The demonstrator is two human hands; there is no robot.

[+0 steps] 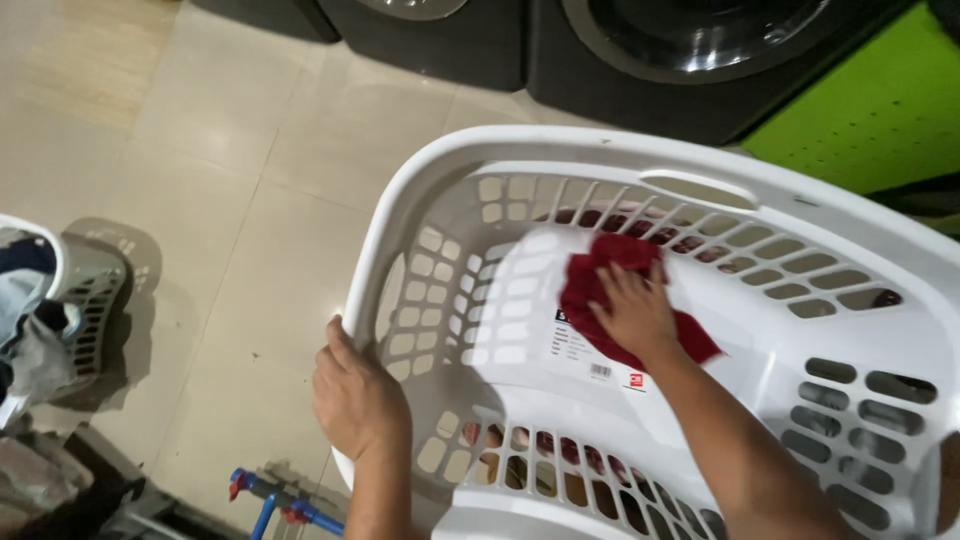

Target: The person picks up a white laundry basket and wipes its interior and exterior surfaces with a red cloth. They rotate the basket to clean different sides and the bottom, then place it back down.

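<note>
A pale tiled floor (200, 200) runs up to two dark front-loading machines (640, 50) along the far wall, with a bright green panel (880, 110) at the right. One white slotted laundry basket (440, 210) is held tilted, its long axis running from near left to far right. The left hand (358, 400) is wrapped around its near rim. Inside, the right hand (634, 312) presses one dark red cloth (592, 285) against the basket bottom, fingers spread. A second basket (90, 290), full of clothes, stands at the left.
</note>
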